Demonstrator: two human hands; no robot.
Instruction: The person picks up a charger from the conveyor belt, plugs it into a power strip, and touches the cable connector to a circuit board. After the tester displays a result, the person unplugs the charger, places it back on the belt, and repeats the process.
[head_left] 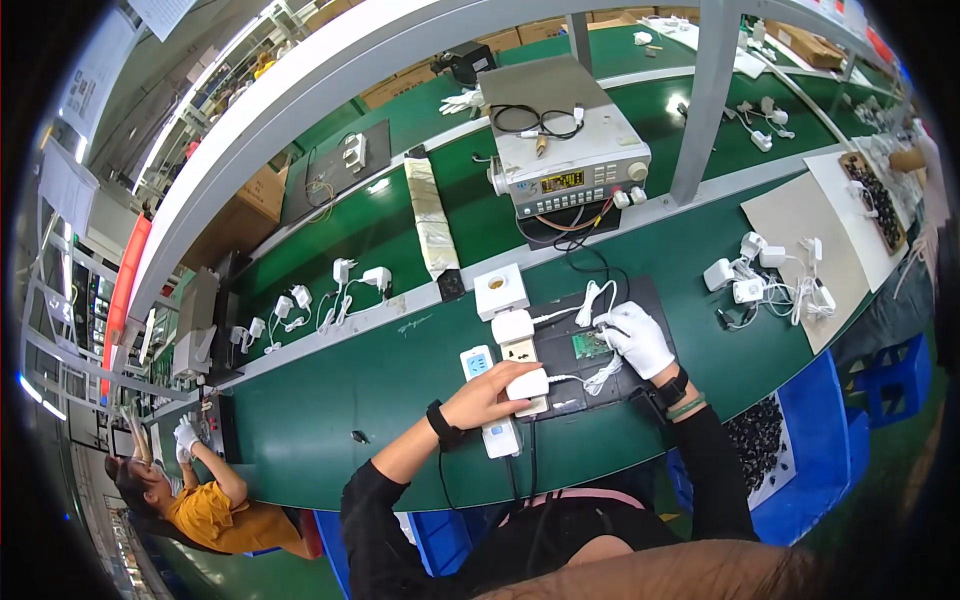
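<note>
My bare left hand (490,396) is closed round a white power adapter (530,384) on a white socket strip (520,352). A second white adapter (512,324) sits on the same strip, just beyond it. My right hand (640,340), in a white glove, has its fingers pinched together at the end of a white cable (592,308), over the edge of a small green circuit board (590,345). The cable's tip is hidden by the fingers. Another bundled white cable (604,377) runs from the nearer adapter toward the board, on a dark mat (640,292).
A bench power supply (565,170) stands behind the mat, beside a white block with a round socket (500,290). Several white adapters (748,290) lie at right, and more (298,297) at left. A blue bin of black parts (762,445) is below right. A co-worker (215,500) sits at left.
</note>
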